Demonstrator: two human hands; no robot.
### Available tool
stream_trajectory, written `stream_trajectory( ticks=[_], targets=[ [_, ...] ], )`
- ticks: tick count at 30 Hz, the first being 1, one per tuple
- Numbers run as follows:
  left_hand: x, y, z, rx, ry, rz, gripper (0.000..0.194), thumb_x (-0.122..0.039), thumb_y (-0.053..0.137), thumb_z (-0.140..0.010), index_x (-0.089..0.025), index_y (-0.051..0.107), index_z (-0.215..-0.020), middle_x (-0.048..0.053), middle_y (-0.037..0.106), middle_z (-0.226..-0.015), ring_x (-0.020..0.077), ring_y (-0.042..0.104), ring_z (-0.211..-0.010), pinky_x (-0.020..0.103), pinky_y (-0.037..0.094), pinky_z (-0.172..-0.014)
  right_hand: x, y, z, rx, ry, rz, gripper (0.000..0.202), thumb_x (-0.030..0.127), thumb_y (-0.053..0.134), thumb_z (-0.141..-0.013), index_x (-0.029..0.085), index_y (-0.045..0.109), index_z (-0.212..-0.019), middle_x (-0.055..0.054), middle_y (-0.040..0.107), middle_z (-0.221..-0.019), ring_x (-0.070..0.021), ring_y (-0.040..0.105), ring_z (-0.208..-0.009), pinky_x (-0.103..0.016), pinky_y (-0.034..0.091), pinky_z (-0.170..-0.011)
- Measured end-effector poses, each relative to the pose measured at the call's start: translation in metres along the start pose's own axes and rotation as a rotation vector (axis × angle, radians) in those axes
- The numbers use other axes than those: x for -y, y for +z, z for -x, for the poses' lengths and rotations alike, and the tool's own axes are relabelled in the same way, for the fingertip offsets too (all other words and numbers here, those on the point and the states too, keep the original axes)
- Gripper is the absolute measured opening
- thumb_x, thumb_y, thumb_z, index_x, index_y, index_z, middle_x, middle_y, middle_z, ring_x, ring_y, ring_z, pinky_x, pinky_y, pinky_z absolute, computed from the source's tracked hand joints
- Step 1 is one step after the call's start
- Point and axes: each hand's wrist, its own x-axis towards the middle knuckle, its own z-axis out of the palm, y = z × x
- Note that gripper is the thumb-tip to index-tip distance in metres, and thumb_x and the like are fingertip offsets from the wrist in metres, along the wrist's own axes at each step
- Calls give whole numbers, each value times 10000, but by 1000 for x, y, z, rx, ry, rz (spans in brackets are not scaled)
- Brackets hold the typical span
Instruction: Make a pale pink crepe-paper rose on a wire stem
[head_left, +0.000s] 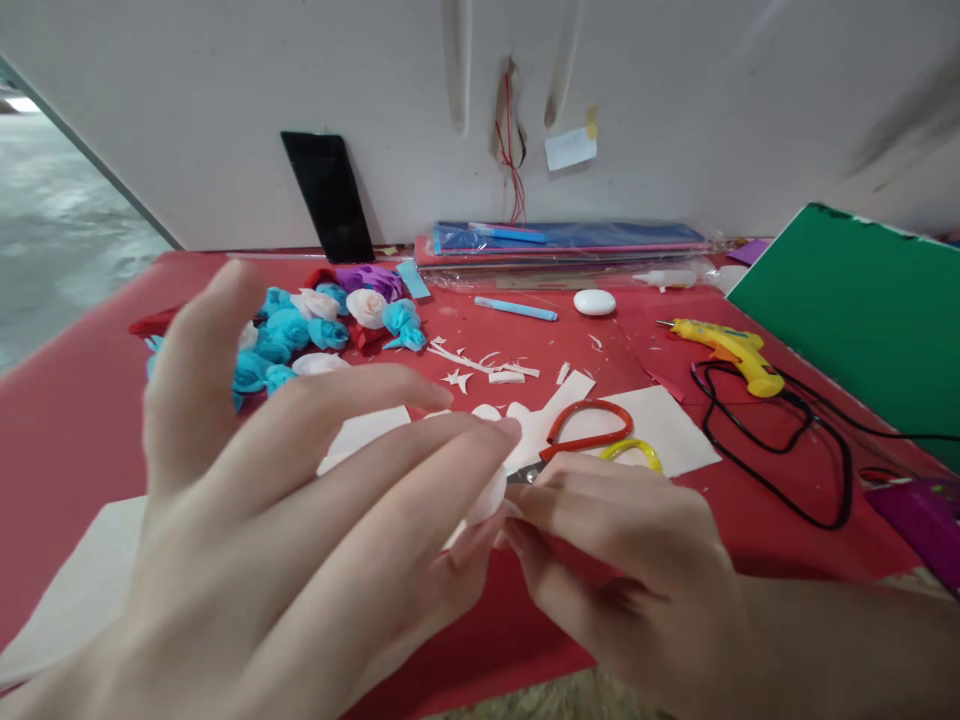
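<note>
Through the head camera I saw, at the near left, a white sheet (75, 585) lying on the red table top (71, 400), partly covered by the wrist. Next came the left hand (322, 520), large in my view, with its back to me; one digit was raised apart from the others, while the other fingers were bent to the right, and their tips were closed about a small white piece (489, 498). Beyond this hand, on the far left, I noticed a heap of blue, white, red and purple flowers (289, 335), and behind them a black flat device (330, 195) leaned against the pale wall (247, 80). The white piece was in the near middle, between the two hands, above the table. Behind it lay cut paper scraps (506, 377), and farther a blue pen (516, 308) and a white oval object (595, 302). A red handle loop (589, 425) and a yellow one (634, 455) rested over white paper (667, 425), just behind the right hand (630, 570). This hand was curled, with thumb and forefinger pinched together at the edge of the same piece. Farther right were a yellow glue gun (727, 352) with its black cable (847, 480), a green board (862, 320) standing tilted, and, nearer, a purple object (919, 525).
</note>
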Motion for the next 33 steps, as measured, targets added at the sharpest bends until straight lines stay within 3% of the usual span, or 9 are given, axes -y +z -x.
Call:
stream_trajectory(
  ticks=[2,4,9,12,17,23,25,30,33],
  targets=[
    [-5,3,-6,13,155,-92,368,-148,659,-803,-240,632,-1158,-45,753,-854,202,596,-1015,541,98,-1264,-4,0,1,-18,-126,97,119,74,579,-853,135,650,-927,-8,669,-645,-125,551,-587,-253,465,-574],
    [-8,5,-8,14,201,-113,376,-119,639,-779,-197,619,-1146,-28,742,-848,195,603,-981,543,118,-1266,-8,-1,1,-6,-224,216,173,92,574,-874,115,619,-1040,-7,684,-641,-144,568,-605,-274,478,-582],
    [-8,11,-5,-27,10,-12,368,-252,607,-812,-328,626,-1172,-36,710,-854,242,664,-1011,614,182,-1231,-10,-5,1,31,-266,247,232,87,540,-891,113,585,-1117,-17,712,-701,-147,584,-616,-284,488,-595],
    [-9,12,-1,-59,-116,84,362,-363,589,-834,-368,618,-1195,-33,700,-829,282,655,-1089,648,165,-1224,-7,-5,1,28,-209,30,270,46,533,-881,139,594,-1128,-24,723,-796,-114,612,-672,-226,504,-624],
    [-13,9,3,-48,-138,95,348,-395,576,-838,-374,633,-1180,-32,704,-816,293,651,-1100,655,116,-1234,-1,-4,-2,23,-58,-304,277,-45,552,-814,171,636,-968,-36,743,-876,-86,682,-797,-146,547,-724],
    [-14,2,4,-87,-73,-1,332,-271,698,-727,-418,691,-1024,-98,715,-846,256,653,-1033,578,72,-1262,3,-6,-8,-4,43,-365,172,129,647,-896,214,658,-746,-8,724,-752,-109,656,-681,-177,566,-672],
    [-10,1,4,-60,-98,71,409,-244,755,-678,-447,695,-1029,-142,720,-881,243,637,-1061,528,36,-1272,5,-7,-9,23,104,-354,249,158,629,-919,199,643,-673,-11,683,-701,-104,625,-650,-173,548,-644],
    [13,-3,20,-3,-190,181,470,-299,855,-591,-489,720,-999,-192,735,-836,248,668,-1064,550,60,-1273,11,-7,-13,34,232,-493,392,92,657,-877,187,500,-531,36,547,-581,-71,511,-556,-158,495,-578],
    [31,-6,43,-83,-144,209,477,-320,842,-614,-410,733,-1069,-146,769,-894,323,652,-1142,554,117,-1268,13,-6,-16,17,284,-605,359,7,672,-826,174,534,-539,59,512,-543,-50,486,-521,-123,476,-563]
  ],
)
